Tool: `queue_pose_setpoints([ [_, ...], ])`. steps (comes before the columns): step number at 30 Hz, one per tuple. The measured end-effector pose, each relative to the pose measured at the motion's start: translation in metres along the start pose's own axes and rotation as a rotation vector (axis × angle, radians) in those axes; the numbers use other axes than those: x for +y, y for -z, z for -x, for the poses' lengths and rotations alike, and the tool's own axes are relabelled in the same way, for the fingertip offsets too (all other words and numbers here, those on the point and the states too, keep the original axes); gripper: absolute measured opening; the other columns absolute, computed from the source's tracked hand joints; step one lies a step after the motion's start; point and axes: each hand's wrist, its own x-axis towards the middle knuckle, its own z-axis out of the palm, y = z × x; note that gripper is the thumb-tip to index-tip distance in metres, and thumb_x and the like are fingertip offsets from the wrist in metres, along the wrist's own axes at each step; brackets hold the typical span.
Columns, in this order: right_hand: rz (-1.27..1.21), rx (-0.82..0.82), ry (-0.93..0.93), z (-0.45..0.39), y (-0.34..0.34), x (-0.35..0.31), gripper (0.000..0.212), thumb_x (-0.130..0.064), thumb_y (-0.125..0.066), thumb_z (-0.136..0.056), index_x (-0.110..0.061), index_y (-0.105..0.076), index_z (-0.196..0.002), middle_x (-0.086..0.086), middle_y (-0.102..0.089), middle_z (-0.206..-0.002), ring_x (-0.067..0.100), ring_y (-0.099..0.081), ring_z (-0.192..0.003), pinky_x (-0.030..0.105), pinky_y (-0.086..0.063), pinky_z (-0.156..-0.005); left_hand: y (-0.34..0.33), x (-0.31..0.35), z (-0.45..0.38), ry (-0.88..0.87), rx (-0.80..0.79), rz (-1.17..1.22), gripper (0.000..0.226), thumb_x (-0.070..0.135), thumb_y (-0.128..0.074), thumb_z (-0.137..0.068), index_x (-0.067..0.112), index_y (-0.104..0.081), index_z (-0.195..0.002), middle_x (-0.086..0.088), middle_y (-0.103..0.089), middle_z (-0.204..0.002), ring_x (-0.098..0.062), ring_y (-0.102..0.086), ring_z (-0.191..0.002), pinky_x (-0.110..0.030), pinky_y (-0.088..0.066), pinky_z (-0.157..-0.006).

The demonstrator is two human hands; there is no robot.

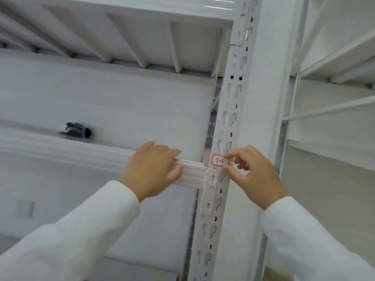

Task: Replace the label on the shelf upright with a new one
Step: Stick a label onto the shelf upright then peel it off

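A small white label [219, 160] with a red border and the handwriting "3-2" sits on the perforated white shelf upright [230, 102]. My right hand [253, 175] is at the label's right edge, its thumb and forefinger pinching that edge. My left hand [153, 169] grips the front of the white shelf beam [192, 173] just left of the upright, fingers curled over its top.
A dark object in clear wrapping [76, 130] lies on the shelf at the left. The underside of an upper shelf [121, 37] with ribs is overhead. Another white rack [334, 98] stands to the right.
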Motion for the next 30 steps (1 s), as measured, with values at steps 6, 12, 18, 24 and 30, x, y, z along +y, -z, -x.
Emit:
queue_pose_setpoints([
  [6, -0.033, 0.122, -0.034, 0.006, -0.005, 0.006, 0.019, -0.026, -0.07, -0.078, -0.038, -0.062, -0.09, -0.017, -0.059, -0.081, 0.005, -0.056, -0.076, 0.015, -0.043, -0.063, -0.028, 0.064, -0.025, 0.002, -0.054, 0.296, 0.048, 0.064, -0.039, -0.085, 0.03, -0.049, -0.118, 0.006, -0.068, -0.11, -0.02, -0.064, -0.097, -0.031, -0.046, -0.074],
  [12, 0.0, 0.278, 0.041, 0.013, -0.019, 0.013, 0.021, -0.032, -0.064, -0.079, -0.032, -0.067, -0.1, -0.018, -0.061, -0.087, 0.004, -0.056, -0.081, 0.015, -0.047, -0.061, -0.042, 0.062, -0.027, -0.007, 0.08, 0.201, 0.04, 0.06, -0.035, -0.088, 0.033, -0.05, -0.112, 0.008, -0.07, -0.09, -0.019, -0.062, -0.078, -0.028, -0.032, -0.06],
  [18, 0.21, 0.374, 0.181, 0.013, -0.024, 0.013, 0.022, -0.034, -0.055, -0.083, -0.025, -0.071, -0.095, -0.01, -0.067, -0.083, 0.012, -0.056, -0.071, 0.025, -0.049, -0.049, -0.04, 0.061, -0.025, 0.011, 0.087, 0.248, 0.023, 0.037, -0.024, -0.098, 0.027, -0.042, -0.088, 0.003, -0.05, -0.065, -0.024, -0.048, -0.066, -0.033, -0.026, -0.054],
  [24, 0.076, 0.29, 0.055, 0.016, -0.022, 0.006, 0.017, -0.029, -0.06, -0.082, -0.028, -0.07, -0.096, -0.014, -0.057, -0.077, 0.012, -0.056, -0.071, 0.032, -0.051, -0.054, -0.039, 0.064, -0.026, 0.06, 0.058, 0.274, 0.022, 0.034, -0.024, -0.1, 0.025, -0.034, -0.082, 0.002, -0.051, -0.071, -0.026, -0.045, -0.069, -0.032, -0.029, -0.061],
  [30, -0.067, 0.229, -0.15, 0.015, -0.021, -0.007, 0.014, -0.027, -0.062, -0.081, -0.033, -0.067, -0.093, -0.015, -0.054, -0.07, 0.01, -0.056, -0.064, 0.03, -0.048, -0.064, -0.034, 0.064, -0.027, 0.089, 0.011, 0.304, 0.026, 0.036, -0.024, -0.099, 0.024, -0.038, -0.08, 0.0, -0.053, -0.079, -0.026, -0.045, -0.077, -0.032, -0.03, -0.065],
])
